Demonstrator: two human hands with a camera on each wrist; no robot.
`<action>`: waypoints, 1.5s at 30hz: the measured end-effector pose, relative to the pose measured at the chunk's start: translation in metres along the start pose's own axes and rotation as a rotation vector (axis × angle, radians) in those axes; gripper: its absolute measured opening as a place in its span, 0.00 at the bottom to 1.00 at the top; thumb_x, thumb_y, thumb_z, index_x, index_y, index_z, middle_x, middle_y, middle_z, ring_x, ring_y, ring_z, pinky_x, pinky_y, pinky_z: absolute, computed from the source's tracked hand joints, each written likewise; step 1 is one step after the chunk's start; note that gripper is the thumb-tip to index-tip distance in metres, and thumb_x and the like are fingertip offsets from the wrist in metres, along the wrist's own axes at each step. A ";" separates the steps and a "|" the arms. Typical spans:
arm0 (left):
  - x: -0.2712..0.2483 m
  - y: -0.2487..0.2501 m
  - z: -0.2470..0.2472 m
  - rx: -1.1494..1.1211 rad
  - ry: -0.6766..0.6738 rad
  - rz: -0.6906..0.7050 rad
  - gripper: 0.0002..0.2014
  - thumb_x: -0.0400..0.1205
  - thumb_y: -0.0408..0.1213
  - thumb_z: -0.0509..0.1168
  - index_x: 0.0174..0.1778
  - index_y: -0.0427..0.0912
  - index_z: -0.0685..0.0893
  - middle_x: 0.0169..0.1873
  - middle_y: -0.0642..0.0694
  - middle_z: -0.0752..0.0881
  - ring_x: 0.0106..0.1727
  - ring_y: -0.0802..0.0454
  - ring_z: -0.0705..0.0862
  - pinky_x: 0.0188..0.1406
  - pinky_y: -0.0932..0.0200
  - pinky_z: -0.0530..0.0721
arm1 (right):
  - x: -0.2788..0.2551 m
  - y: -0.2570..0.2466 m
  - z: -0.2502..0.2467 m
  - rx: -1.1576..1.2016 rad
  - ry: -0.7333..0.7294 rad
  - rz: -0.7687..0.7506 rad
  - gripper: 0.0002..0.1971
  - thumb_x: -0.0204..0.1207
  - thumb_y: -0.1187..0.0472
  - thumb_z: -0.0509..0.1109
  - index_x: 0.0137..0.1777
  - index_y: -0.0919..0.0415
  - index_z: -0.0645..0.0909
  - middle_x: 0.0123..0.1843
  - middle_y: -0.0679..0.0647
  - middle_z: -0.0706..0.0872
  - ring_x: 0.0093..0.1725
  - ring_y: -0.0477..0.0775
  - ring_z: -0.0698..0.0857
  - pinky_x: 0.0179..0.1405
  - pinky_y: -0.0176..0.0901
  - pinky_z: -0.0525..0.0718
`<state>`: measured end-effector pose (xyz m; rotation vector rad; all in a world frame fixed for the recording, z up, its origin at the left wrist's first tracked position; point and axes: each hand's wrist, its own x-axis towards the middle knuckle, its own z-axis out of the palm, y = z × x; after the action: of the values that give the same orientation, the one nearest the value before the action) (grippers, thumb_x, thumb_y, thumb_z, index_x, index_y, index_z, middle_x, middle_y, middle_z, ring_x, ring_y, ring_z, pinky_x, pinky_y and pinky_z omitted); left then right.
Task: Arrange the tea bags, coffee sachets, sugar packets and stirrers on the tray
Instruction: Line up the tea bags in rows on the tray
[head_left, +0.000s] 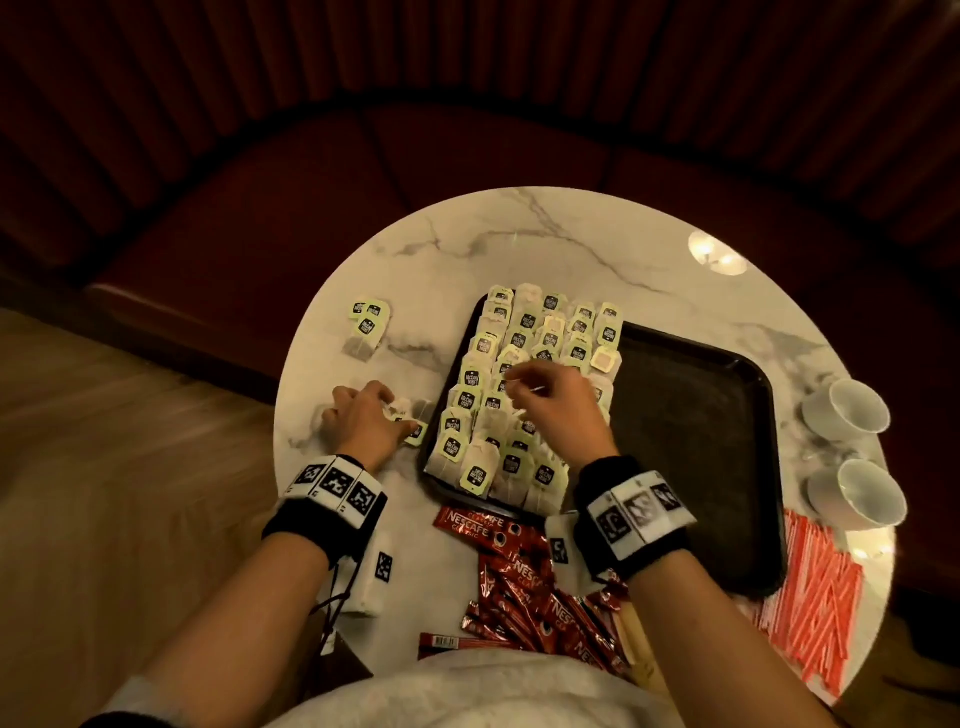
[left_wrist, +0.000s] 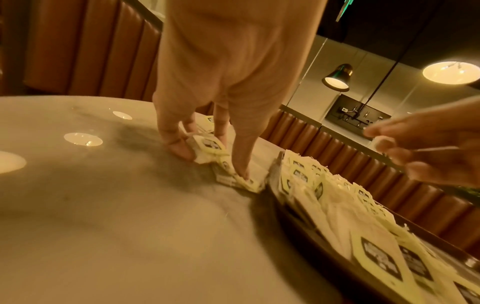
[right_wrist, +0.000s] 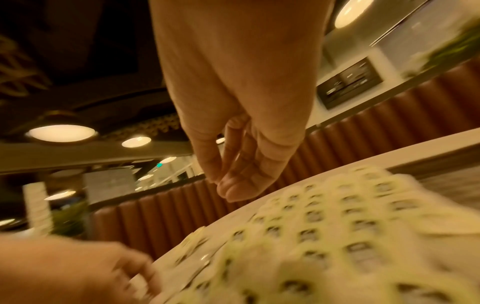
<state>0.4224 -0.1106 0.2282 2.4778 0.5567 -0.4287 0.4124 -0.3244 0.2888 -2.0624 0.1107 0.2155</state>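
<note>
Tea bags (head_left: 511, 395) are being laid across half the tray (head_left: 696, 431), loose ones being pinched by the left hand (head_left: 363, 415), the right hand (head_left: 550, 395) being held loosely uncurled, while coffee sachets (head_left: 524, 582) and stirrers (head_left: 810, 597) are being left waiting.

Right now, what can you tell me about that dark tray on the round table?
The tray is dark, rectangular, with rounded corners and a low raised rim, and looks like plastic. It lies flat on the marble table. Its left part is packed with rows of overlapping tea bags with green tags; its right part is bare. The right hand hovers over the tea bags. Coffee sachets lie at its near edge, and pink packets beside its right edge.
</note>
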 end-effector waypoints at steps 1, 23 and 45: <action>-0.001 -0.003 -0.003 -0.008 -0.018 -0.021 0.24 0.72 0.44 0.79 0.61 0.46 0.80 0.67 0.37 0.71 0.66 0.34 0.72 0.69 0.48 0.70 | 0.004 -0.004 0.013 -0.037 -0.057 -0.033 0.08 0.83 0.64 0.69 0.59 0.58 0.86 0.53 0.52 0.89 0.52 0.48 0.87 0.52 0.36 0.86; -0.013 -0.030 -0.015 0.015 -0.158 -0.054 0.25 0.68 0.39 0.81 0.56 0.42 0.77 0.66 0.37 0.70 0.67 0.37 0.73 0.67 0.50 0.77 | 0.134 -0.058 0.136 -0.299 -0.342 0.059 0.40 0.80 0.56 0.73 0.85 0.63 0.54 0.81 0.65 0.64 0.78 0.66 0.69 0.71 0.48 0.71; -0.024 -0.035 -0.010 -0.039 -0.197 0.069 0.08 0.78 0.32 0.72 0.41 0.44 0.79 0.54 0.37 0.78 0.59 0.37 0.80 0.55 0.56 0.77 | 0.159 -0.035 0.160 -0.434 -0.289 0.100 0.17 0.76 0.61 0.76 0.62 0.68 0.83 0.63 0.63 0.86 0.60 0.65 0.85 0.51 0.46 0.81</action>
<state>0.3873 -0.0853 0.2303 2.3758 0.3943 -0.6204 0.5574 -0.1654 0.2118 -2.4310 -0.0130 0.6430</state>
